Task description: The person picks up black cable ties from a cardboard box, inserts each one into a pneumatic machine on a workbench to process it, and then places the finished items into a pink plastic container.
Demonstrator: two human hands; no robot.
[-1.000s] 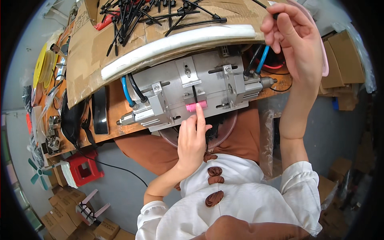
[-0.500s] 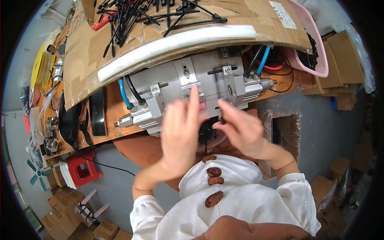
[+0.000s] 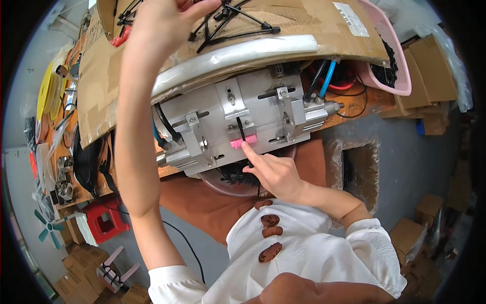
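One left hand [image 3: 164, 25] is raised over the rods [image 3: 253, 33], black and loosely heaped on the cardboard [image 3: 309, 23]; its fingertips pass the upper edge of view, so whether they grasp anything I cannot tell. The right hand [image 3: 276, 176] has its index finger extended, the tip touching the pink piece [image 3: 251, 139]; its other fingers are curled, and a dark tip [image 3: 250, 163] shows beside them — gripped or not, I cannot tell. The pink piece lies at the front middle of the metal fixture [image 3: 212, 101], a slim upright bar [image 3: 240, 126], black, running down to it. White foam [image 3: 253, 49] borders the cardboard's near side. Below the fixture sits a clear bowl [image 3: 215, 186] with black parts inside. Right of the cardboard — a pink basket [image 3: 403, 83]; at lower left, a red stool [image 3: 119, 223].
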